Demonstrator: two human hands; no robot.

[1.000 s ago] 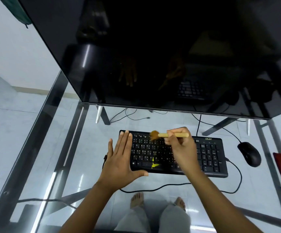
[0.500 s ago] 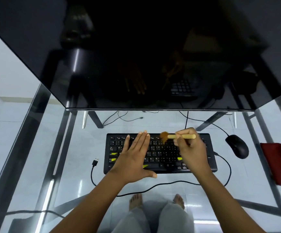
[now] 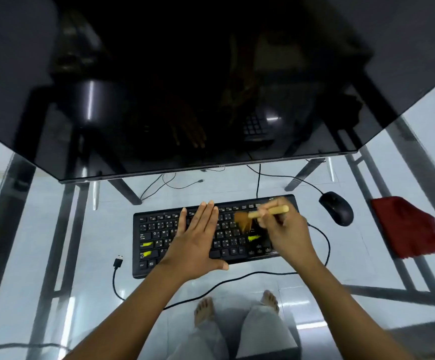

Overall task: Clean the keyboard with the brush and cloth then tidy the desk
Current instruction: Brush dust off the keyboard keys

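Observation:
A black keyboard with a few yellow-marked keys lies on the glass desk. My left hand rests flat on the middle of the keys, fingers straight and together. My right hand grips a wooden-handled brush over the keyboard's right part. Its brown bristles are blurred and touch the keys. A red cloth lies at the desk's right side, apart from both hands.
A large dark monitor hangs over the back of the desk. A black mouse sits between keyboard and cloth. The keyboard's cable with a loose USB plug trails along the front. Below the glass are my legs and bare feet.
The brush bristles have swept down onto the keys at the right. My left hand stays flat on the keyboard. The view has shifted, so the cloth shows fully.

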